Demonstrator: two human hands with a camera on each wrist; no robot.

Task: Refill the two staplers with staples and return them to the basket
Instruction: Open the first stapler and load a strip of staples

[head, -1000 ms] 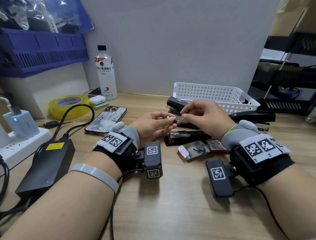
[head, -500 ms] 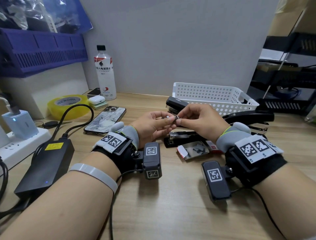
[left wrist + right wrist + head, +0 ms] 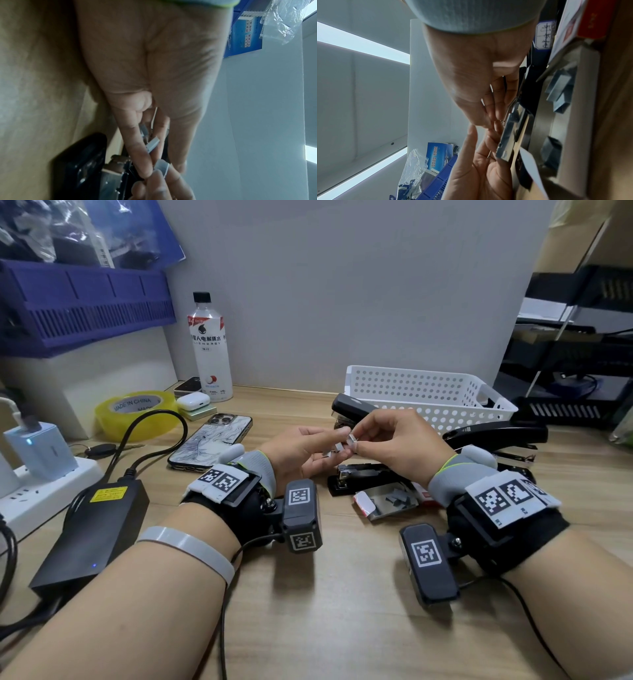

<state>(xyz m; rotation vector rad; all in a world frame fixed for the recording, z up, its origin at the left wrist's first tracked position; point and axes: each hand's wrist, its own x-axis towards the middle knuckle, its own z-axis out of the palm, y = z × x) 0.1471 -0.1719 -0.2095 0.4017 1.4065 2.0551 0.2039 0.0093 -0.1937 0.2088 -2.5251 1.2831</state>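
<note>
My left hand is palm up over the small black stapler, which lies open on the desk. Small staple pieces rest on its curled fingers under the thumb; they show as staple pieces in the left wrist view. My right hand pinches a short staple strip at the left fingertips. The stapler's bare metal magazine lies just below both hands. A larger black stapler lies open to the right. The white perforated basket stands behind, holding no stapler.
An open staple box with loose strips lies in front of the small stapler. A phone, tape roll, bottle, earbud case, power brick and power strip fill the left of the desk. Bare wood lies near me.
My right hand has shifted slightly left and nearer, still fingertip to fingertip with the left. Loose staple pieces now show on the left fingers. The staplers have not moved.
</note>
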